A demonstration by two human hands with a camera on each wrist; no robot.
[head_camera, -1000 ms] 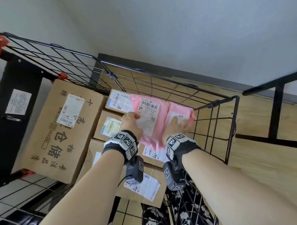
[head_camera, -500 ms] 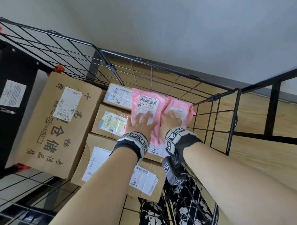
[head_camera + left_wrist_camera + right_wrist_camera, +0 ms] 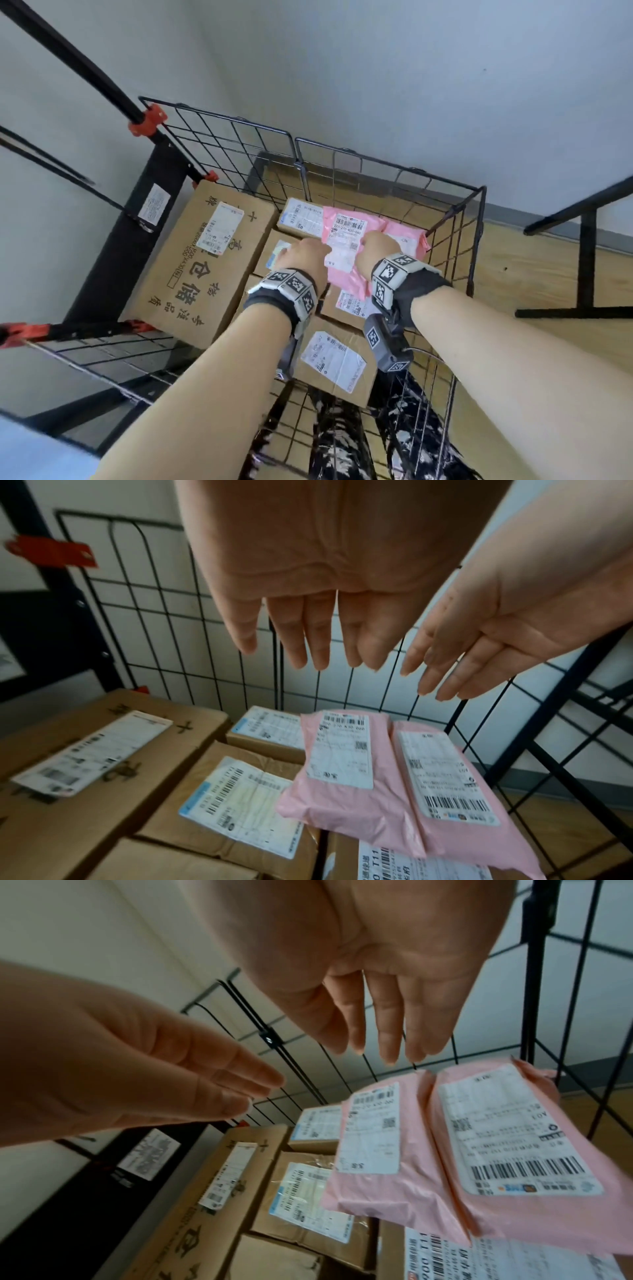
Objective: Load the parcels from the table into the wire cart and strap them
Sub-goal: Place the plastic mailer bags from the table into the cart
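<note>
Both hands hover flat, fingers straight, gripping nothing: left hand (image 3: 301, 255) at 11 o'clock, right hand (image 3: 378, 248) at 12. Beneath, two pink mailers (image 3: 346, 783) lie side by side atop the brown boxes (image 3: 205, 270) inside the wire cart (image 3: 476, 240); I count five.

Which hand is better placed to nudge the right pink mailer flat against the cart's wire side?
Probably the right hand: it hovers open just over that mailer, nearer the wire side.
</note>
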